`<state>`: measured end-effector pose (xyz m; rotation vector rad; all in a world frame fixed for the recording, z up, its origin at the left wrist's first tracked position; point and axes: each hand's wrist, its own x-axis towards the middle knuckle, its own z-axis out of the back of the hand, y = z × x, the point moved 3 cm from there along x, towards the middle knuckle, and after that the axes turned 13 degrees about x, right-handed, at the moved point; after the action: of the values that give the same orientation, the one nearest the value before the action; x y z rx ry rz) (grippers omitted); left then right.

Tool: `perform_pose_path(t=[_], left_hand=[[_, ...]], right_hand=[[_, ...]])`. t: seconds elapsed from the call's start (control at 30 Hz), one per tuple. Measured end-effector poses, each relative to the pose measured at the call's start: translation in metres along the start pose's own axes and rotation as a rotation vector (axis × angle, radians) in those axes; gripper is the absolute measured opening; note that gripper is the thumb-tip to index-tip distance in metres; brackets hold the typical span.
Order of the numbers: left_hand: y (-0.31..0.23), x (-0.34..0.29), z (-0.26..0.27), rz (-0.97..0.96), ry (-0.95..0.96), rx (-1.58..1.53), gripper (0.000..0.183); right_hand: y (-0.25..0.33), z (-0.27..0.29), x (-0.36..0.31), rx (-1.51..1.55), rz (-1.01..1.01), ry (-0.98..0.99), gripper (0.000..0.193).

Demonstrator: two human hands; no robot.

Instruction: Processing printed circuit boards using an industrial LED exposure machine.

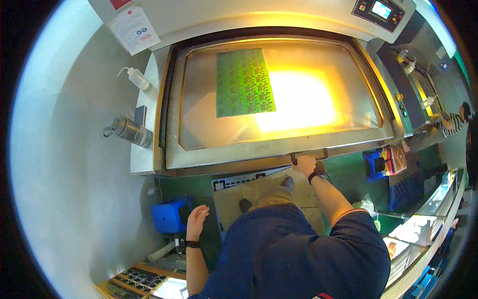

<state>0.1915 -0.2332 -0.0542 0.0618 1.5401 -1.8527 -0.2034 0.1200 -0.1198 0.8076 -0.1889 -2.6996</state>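
My right hand (304,165) is closed around the dark handle (324,153) on the front edge of a metal-framed exposure tray (239,156). On the tray's shiny bed lies a flat green circuit board panel (244,82), left of a bright yellow-white glare. Neither hand touches the panel. My left hand (197,219) hangs low at my left side, holding nothing, its fingers loosely stretched and slightly bent. A blue stool (168,216) is nearest to it.
Above the tray hangs a pale machine hood with a control panel (379,11). A wash bottle (137,78) and a metal canister (128,130) stand on the left ledge. A black-slotted rack (142,279) is behind my left arm. Another person (452,124) stands far right.
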Motion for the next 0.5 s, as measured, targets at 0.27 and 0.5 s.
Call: perform_pose_path(t=[0.27,0.5], left_hand=[[-0.043,0.055,0.049,-0.117,-0.001,0.01,0.046],[-0.208,0.116,0.027,-0.4,0.2,-0.586,0.056]], right_hand=[[0.033,0.075,-0.078,-0.095,-0.029,-0.072,0.066],[0.103,0.255,-0.164,-0.117,-0.005,-0.239,0.051]])
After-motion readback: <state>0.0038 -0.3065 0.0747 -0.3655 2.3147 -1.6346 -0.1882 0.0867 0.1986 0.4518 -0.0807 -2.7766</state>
